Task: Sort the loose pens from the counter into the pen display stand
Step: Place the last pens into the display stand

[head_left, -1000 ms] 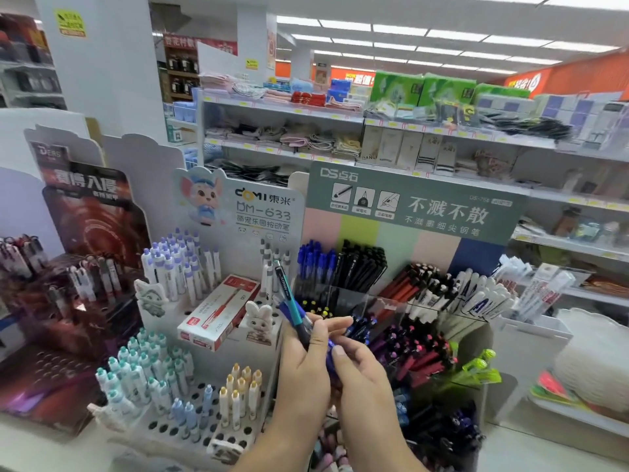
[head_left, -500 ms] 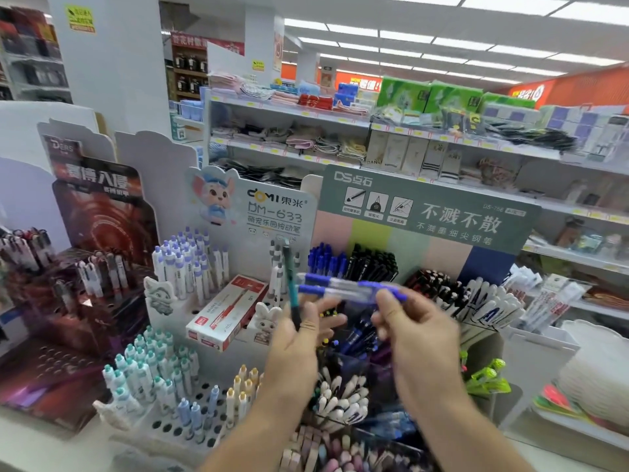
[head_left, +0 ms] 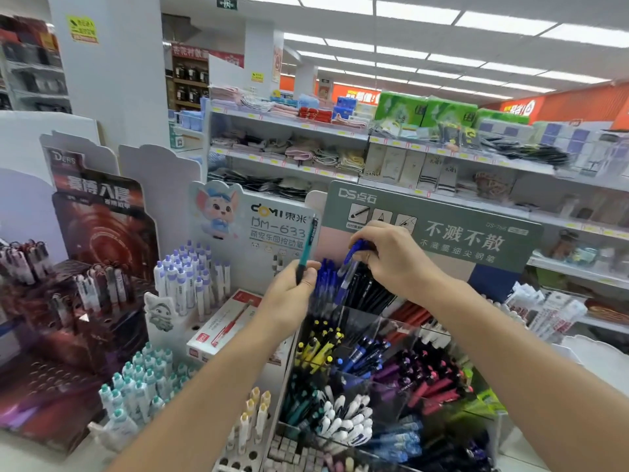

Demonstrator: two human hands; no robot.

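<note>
1. Right hand (head_left: 394,257), mid-frame, pinches a blue pen (head_left: 349,270); its tip dips among the stand's (head_left: 391,335) blue pens.
2. Left hand (head_left: 292,291) grips a teal pen (head_left: 306,250) upright; its lower end is hidden.

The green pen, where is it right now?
In the head view the green pen stands upright in the left hand, left of centre, in front of the white mouse sign and beside the blue pens.
</note>
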